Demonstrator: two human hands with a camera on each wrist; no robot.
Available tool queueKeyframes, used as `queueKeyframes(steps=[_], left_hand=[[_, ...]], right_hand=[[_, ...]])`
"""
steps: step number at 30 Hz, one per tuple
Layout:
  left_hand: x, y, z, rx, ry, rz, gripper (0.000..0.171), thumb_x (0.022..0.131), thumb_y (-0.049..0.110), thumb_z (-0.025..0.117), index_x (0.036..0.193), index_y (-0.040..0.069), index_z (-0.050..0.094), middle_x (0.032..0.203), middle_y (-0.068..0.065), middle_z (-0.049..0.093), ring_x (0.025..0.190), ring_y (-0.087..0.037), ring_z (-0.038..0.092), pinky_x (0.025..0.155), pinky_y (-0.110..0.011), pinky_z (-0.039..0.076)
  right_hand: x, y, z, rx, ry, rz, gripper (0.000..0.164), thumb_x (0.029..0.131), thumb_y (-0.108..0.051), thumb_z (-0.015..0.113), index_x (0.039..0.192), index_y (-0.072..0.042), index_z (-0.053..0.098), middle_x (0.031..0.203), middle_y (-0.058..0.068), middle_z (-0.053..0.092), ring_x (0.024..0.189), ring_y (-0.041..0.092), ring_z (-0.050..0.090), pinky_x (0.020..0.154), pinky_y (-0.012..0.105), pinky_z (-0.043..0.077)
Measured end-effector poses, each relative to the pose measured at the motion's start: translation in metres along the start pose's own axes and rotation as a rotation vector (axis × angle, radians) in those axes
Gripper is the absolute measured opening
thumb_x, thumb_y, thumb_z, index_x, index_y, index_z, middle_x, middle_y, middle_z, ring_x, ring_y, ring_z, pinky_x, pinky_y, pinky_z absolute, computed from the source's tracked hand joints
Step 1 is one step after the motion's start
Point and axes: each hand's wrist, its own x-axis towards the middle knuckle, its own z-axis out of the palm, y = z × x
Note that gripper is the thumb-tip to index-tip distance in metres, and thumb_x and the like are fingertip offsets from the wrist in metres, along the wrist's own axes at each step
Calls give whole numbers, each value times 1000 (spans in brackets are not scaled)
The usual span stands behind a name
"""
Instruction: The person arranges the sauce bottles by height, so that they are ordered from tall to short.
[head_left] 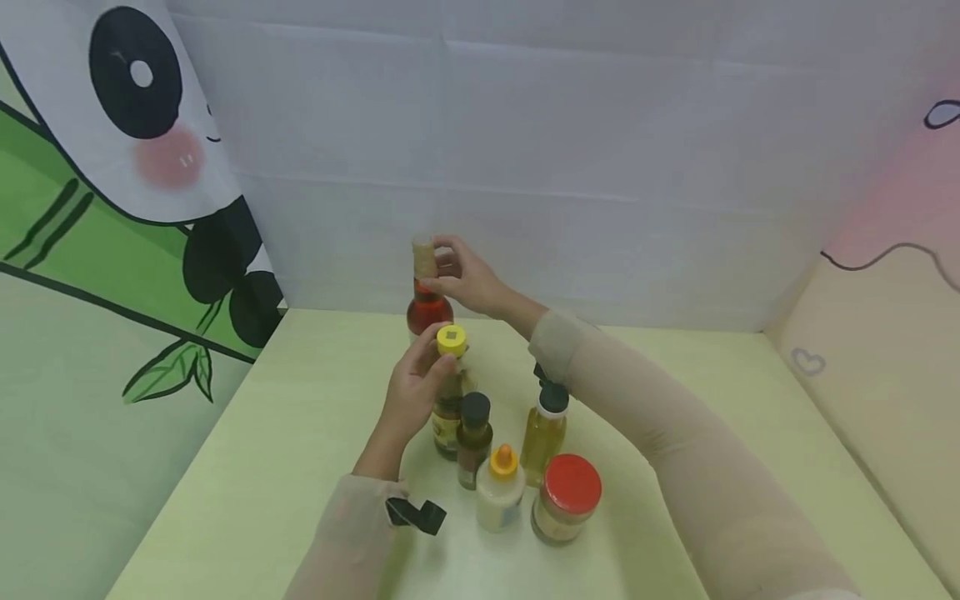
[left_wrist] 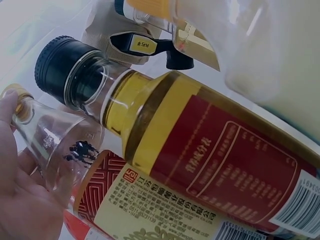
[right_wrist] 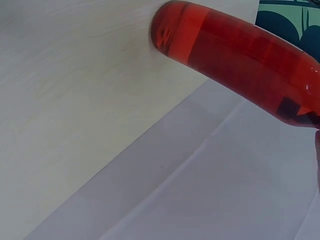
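My right hand (head_left: 468,279) holds a tall glass bottle of red liquid (head_left: 429,312) by its gold-wrapped neck, near the back wall. In the right wrist view the red body of that bottle (right_wrist: 230,55) crosses the top, with only a sliver of finger at the edge. Just in front, my left hand (head_left: 412,383) curls its thumb and fingers round the upper part of a yellow-capped glass bottle (head_left: 447,425). The left wrist view shows this bottle's clear neck (left_wrist: 55,132) beside the left hand (left_wrist: 30,200), its lower part behind a black-capped bottle with a red label (left_wrist: 220,165).
Close to the left hand stands the small black-capped bottle (head_left: 474,450). Nearer me are a white squeeze bottle (head_left: 498,504) with an orange nozzle and a red-lidded jar (head_left: 566,500). A bottle of yellow oil (head_left: 543,437) stands under my right forearm. A white wall (head_left: 600,200) bounds the table's back.
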Motion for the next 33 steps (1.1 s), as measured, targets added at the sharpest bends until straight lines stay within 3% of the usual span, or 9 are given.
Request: queueKeyframes(steps=[15,19,28,33], left_hand=[[-2,0,0,-11,7,12,44,101,12,55,142,-1,44,134,-23,53,102,-14,58,90,-26,47],[-1,0,1,-16,5,20,45,101,12,55,141,-2,43,134,-24,53,104,-15,58,89,-26,48],[5,-2,2,-34,-19,42,45,100,9,54,142,-4,41,133,-25,53,119,-31,53,93,-28,47],[4,-3,0,-40,-22,43,45,101,10,54,141,-3,42,130,-26,55,118,-28,54,93,-28,47]], right_hand=[[-12,-4,-14,51,27,22,60,92,-13,69,142,-5,36,130,14,55,120,23,54,96,32,47],[-18,-4,-22,79,35,23,62,94,-13,67,144,-2,33,132,17,53,120,24,53,96,34,47],[-30,-5,-39,138,72,-2,59,94,-7,64,143,1,32,135,25,49,121,28,52,98,35,46],[-38,-2,-43,169,76,1,58,94,-5,63,143,-1,32,135,23,49,124,31,50,98,37,46]])
